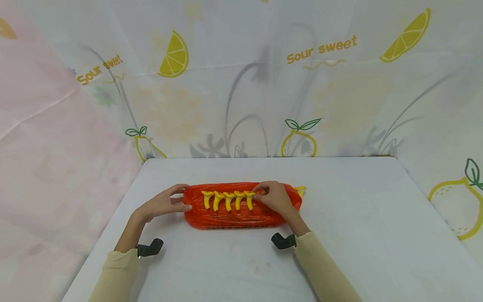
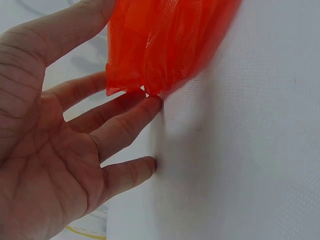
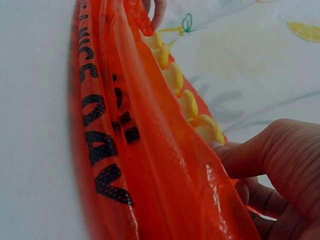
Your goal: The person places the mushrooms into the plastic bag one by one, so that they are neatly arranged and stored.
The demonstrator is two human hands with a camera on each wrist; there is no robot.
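A red plastic bag (image 1: 234,219) with black print lies lengthwise on the white table. Across its top runs a row of several small yellow banana-shaped pieces (image 1: 228,201), curved ends toward me. My left hand (image 1: 164,204) is at the bag's left end, thumb at the front and fingers at the far side. In the left wrist view those fingers (image 2: 132,120) are loosely extended, touching the bag's edge. My right hand (image 1: 277,199) reaches over the bag's right part, thumb and forefinger pinching the rightmost banana-shaped piece (image 3: 207,129) of the row.
Another yellow piece (image 1: 300,191) sticks out past the bag's right end. The white table (image 1: 358,235) extends around the bag. Behind it hangs a printed cloth (image 1: 241,92) with lemon drawings. A black wrist device (image 1: 150,247) is strapped on each arm.
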